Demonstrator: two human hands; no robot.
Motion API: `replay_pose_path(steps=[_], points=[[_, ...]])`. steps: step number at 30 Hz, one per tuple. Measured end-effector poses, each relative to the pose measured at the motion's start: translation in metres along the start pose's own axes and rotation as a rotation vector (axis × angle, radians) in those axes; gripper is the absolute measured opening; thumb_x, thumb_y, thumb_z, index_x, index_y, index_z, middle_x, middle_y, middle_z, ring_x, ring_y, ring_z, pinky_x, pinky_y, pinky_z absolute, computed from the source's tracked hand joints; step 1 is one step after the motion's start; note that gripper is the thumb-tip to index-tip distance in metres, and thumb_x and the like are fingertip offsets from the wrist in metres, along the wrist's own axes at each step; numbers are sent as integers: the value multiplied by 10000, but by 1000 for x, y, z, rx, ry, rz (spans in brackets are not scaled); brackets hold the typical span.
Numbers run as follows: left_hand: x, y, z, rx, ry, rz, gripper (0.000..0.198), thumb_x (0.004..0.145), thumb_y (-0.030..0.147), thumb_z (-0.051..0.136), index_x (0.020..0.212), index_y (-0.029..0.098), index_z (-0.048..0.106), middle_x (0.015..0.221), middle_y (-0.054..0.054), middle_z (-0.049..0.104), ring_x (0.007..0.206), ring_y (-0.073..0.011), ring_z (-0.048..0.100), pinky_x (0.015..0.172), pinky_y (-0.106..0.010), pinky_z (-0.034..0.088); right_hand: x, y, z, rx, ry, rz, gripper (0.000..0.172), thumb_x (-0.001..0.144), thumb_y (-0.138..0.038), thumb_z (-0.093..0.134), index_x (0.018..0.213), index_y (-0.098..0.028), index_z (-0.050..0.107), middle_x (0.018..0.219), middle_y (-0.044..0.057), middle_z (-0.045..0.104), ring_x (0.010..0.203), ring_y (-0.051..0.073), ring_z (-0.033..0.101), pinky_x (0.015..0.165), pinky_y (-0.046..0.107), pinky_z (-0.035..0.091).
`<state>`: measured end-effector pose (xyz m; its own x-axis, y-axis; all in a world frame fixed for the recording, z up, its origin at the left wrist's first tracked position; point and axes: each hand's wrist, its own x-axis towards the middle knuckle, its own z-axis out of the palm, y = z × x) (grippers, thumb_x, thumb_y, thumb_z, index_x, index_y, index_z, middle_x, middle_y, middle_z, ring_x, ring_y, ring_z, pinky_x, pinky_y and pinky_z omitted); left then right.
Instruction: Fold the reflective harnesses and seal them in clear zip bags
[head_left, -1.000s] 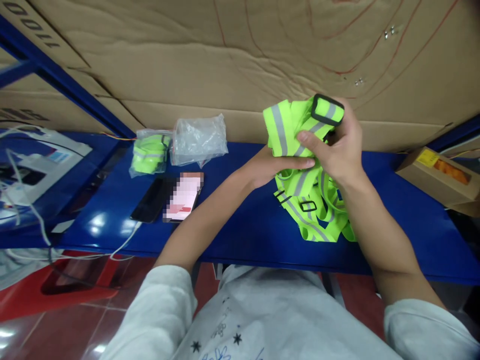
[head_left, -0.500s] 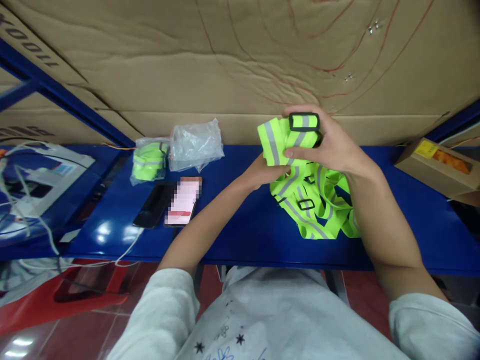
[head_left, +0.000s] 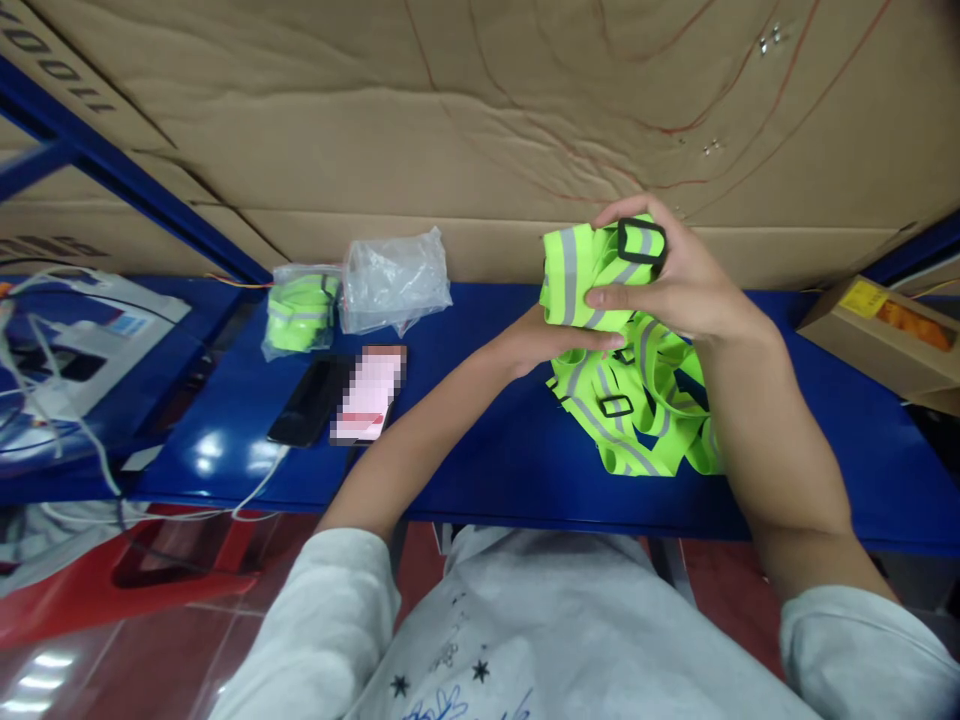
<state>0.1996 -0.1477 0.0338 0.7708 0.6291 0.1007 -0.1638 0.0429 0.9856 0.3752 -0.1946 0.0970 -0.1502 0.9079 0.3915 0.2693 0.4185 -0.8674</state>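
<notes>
Folded neon-yellow, grey-striped fabric strap is gripped by left hand and right hand; folds might be undone if matching tangled webbing below both hands is snagged.

1. One left hand and one right hand, two in all, right of centre.
2. One folded wad of yellow-green strap and one loose heap below it; how many separate straps cannot be told.
3. One upper buckle and one lower buckle, two showing clearly; others are partly hidden.
4. One filled plastic bag and one clear plastic bag, two together, left of centre.
5. One dark phone and one lit phone, a pair.
6. One cardboard box, right edge.
7. One red seat, lower left.
</notes>
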Motion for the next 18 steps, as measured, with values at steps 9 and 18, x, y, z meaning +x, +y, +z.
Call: replay_pose_path(steps=[9, 18], points=[[-3, 20, -24, 231, 19, 52, 642, 671, 397, 960, 1219, 155, 730, 1291, -117, 751, 1317, -367, 647, 1191, -527, 466, -5, -14, -6, -115, 112, -157, 644, 642, -435, 987, 1179, -291, 662, 1157, 15, 669, 1015, 219, 639, 991, 397, 572], [-10, 49, -11, -236, -2, -78, 190, 751, 227, 776, 925, 158, 747, 1109, -59, 775, 1201, -292, 710, 1019, -394, 590, -10, -16, 24, -346, 333, -472, 469, 783, -142, 791, 1199, -316, 662, 1219, -1, 704, 1259, 275, 644, 1153, 467, 509]])
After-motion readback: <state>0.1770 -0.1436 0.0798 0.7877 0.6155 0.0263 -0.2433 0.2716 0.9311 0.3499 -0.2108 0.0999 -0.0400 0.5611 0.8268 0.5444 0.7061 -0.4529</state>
